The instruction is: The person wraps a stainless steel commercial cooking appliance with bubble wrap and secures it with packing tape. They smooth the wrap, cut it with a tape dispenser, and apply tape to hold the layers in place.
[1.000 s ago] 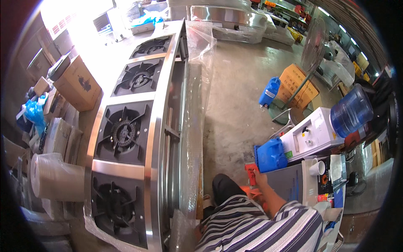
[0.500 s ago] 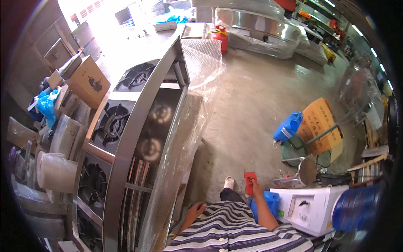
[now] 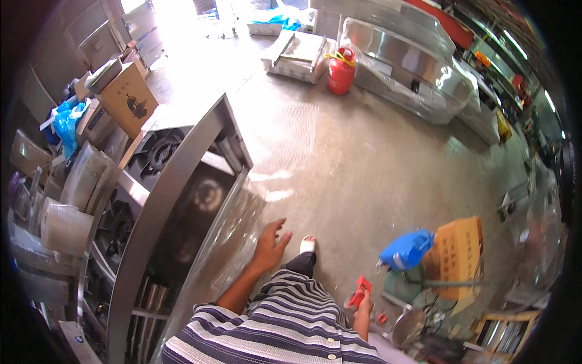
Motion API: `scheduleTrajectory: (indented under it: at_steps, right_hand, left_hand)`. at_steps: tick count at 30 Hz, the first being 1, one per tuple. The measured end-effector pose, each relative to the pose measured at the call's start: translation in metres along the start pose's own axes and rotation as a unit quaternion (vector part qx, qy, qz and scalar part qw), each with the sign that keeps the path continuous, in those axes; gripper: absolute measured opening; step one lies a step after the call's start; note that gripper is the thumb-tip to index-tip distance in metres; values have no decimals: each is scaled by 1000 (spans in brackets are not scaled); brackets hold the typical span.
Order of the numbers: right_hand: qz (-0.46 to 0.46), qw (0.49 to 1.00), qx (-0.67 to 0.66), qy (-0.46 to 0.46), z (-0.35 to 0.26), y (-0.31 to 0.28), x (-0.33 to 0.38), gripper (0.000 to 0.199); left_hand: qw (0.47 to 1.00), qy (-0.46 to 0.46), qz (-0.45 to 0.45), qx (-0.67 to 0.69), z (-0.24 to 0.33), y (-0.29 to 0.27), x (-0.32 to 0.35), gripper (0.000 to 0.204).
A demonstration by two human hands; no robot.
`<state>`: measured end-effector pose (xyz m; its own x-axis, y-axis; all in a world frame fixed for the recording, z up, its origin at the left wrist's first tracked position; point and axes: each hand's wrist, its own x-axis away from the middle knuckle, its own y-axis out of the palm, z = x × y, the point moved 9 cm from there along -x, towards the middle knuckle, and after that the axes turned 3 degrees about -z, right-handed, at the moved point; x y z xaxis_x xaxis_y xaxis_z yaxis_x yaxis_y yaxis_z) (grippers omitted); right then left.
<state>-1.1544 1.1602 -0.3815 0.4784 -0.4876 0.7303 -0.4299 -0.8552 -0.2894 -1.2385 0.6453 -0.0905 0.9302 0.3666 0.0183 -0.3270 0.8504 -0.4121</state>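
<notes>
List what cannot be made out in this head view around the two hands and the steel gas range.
- Small red tool in the right hand: too small to tell its kind; the fingers cover its lower end.
- Right forearm: mostly hidden behind the striped shirt.
- Left hand by the clear plastic wrap: contact unclear.
- Stainless steel gas range: near end cut off by the dark rim.

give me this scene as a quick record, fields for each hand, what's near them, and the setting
left hand: left hand open, fingers spread, empty, close to the clear plastic wrap; contact cannot be told
right hand: right hand gripping a small red tool
stove: long steel gas range with burners, to the person's left
floor: bare concrete floor
near right hand: blue bag, orange cardboard sheet
far: red gas cylinder
</notes>
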Motion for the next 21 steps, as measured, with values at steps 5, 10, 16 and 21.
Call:
scheduleTrajectory:
  at_steps: [5, 10, 16, 21]
  right_hand:
    - [-9, 999, 31, -39, -162, 81, -64, 58]
    - [-110, 985, 72, -108, -338, 213, -115, 61]
    - [-249, 938, 160, -181, -496, 439, -165, 50]
    - [-419, 837, 266, -232, -580, 642, -134, 42]
  left_hand:
    - [957, -52, 260, 117, 1, -32, -146, 75]
    - [907, -85, 362, 199, 19, -70, -214, 98]
    - [845, -82, 506, 150, 35, -80, -251, 89]
    - [786, -145, 570, 189, 73, -70, -274, 59]
